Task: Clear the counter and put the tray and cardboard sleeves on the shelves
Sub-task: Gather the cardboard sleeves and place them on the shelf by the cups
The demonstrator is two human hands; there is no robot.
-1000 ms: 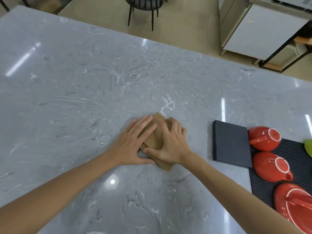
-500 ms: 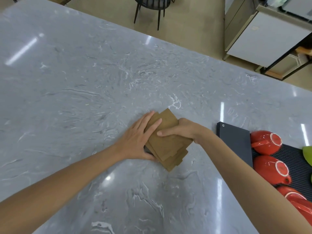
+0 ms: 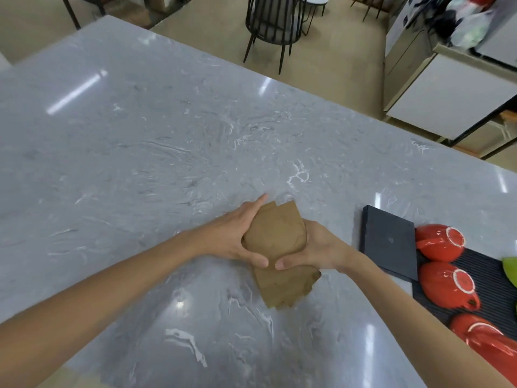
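Observation:
A stack of flat brown cardboard sleeves (image 3: 275,236) is held between both my hands just above the grey marble counter (image 3: 140,163). My left hand (image 3: 237,233) grips the stack's left edge, thumb underneath near the front. My right hand (image 3: 313,247) grips the right edge, its thumb meeting the left one. The lower ends of the sleeves (image 3: 285,287) fan out below my thumbs. No tray or shelves can be told apart with certainty in view.
A dark flat slab (image 3: 389,242) lies on the counter to the right. Beside it a black ribbed mat (image 3: 486,278) carries three overturned red cups (image 3: 439,245). A black chair (image 3: 274,21) and white cabinets (image 3: 447,96) stand beyond the counter's far edge.
The sleeves lay pressed flat on the counter under both hands. Now they are gathered into a stack and raised, gripped from both sides.

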